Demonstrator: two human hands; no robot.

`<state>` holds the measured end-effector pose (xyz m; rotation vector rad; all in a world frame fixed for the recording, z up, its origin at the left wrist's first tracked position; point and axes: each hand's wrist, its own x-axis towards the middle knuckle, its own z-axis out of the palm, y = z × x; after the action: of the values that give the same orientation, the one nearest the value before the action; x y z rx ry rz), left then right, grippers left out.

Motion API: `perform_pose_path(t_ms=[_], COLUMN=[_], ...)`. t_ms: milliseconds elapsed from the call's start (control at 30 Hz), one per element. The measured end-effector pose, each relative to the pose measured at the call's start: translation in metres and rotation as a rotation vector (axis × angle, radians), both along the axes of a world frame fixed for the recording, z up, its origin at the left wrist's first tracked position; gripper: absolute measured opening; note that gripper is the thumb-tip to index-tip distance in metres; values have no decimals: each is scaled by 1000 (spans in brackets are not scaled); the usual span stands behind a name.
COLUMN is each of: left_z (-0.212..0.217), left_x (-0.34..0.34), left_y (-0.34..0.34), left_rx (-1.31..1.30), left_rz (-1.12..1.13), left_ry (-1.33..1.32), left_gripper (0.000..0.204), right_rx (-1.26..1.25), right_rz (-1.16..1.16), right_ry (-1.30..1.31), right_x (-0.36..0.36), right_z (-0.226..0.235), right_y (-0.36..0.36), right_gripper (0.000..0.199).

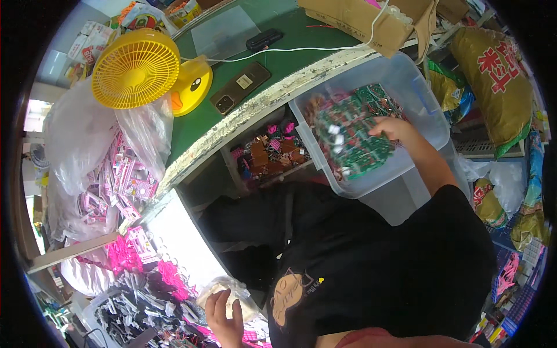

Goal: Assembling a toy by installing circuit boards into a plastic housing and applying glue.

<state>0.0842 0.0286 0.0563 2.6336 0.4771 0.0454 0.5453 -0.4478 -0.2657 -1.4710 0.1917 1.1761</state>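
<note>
My right hand (pixel 391 129) reaches into a clear plastic bin (pixel 415 75) and pinches the edge of a green circuit board panel (pixel 362 151). The panel is blurred, with small white and red parts on it. More green boards (pixel 374 95) lie in the bin behind it. At the lower left, my left hand (pixel 225 319) is open, fingers apart, beside a clear plastic bag (pixel 232 290) with something beige inside. Whether the fingertips touch the bag I cannot tell. A heap of grey and black strip-like parts (pixel 136 313) lies left of that hand.
A yellow duck-shaped fan (pixel 136 69) and a phone (pixel 241 87) stand on the green tabletop (pixel 296 40), crossed by a white cable. An open drawer (pixel 272 153) holds small brown and pink parts. Pink packages (pixel 125 177) fill a bag at left. A cardboard box (pixel 354 23) sits behind the bin.
</note>
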Motion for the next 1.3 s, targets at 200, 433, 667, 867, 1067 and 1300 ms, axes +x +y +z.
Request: perform_pose_path(t_ms=[200,433,667,867,1067,1300], left_z=[-16,-94,-203,-191,-175,-248], left_x=[60,227,324,340,335,296], left_y=[-7,-87,-191,-203,-175,-99], left_rx=[-177,-755,-1486,-1629,-1810,-2243], left_rz=[-186,-451,-106,159,279,108], left_ry=[-17,117,366,186,320,41], left_gripper=[22,27,67,61,43,53], right_rx=[-106,-25,56,-192,360,-441], right_rz=[-102,-222,-227,-14,276,199], right_ry=[-233,-41,16,12,52,-776], right_x=[5,23,13,-29,13,29], right_z=[-42,-26,29,110,110,120], right_y=[-74,-85,-24,31,-27,-56], right_gripper=[39,34,38,50,73,41])
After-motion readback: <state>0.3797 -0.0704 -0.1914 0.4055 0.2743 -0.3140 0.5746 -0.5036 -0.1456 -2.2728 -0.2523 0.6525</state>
